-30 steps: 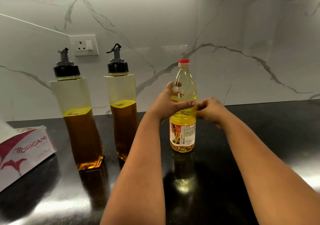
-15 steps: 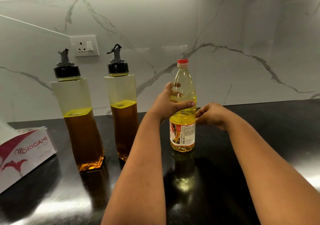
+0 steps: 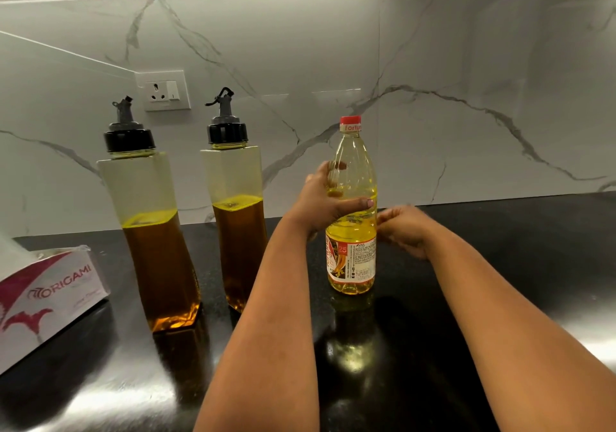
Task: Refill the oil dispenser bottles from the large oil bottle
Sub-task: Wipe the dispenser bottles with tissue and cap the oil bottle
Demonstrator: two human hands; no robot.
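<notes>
The bench [image 3: 500,298] is black, smooth and shiny, and light spots glow on it. Behind it the wall [image 3: 466,48] is white stone with thin grey lines.

The large oil bottle [image 3: 351,231] is clear plastic, round and tall, with a thin neck and a red cap [image 3: 350,120]. It stands upright near the middle of the bench, full of pale yellow oil, with a red and white label low down.

The left hand [image 3: 320,200] wraps round the bottle's upper part, thumb lying across the front, so its grip is clamped on the bottle. The right hand [image 3: 405,228] is just beside the bottle on the right, with fingers curled. It looks blurry, and I cannot tell if it touches the bottle. A second ago this hand sat higher, by the left thumb; now it is lower, near the label.

To the left stand two tall square bottles with black tops and spouts. The left dispenser bottle [image 3: 156,231] and the right dispenser bottle [image 3: 238,225] are each about half full of dark brown oil.

A white and pink tissue box [image 3: 50,295] lies at the far left. A white wall socket [image 3: 163,91] sits above the two bottles.
</notes>
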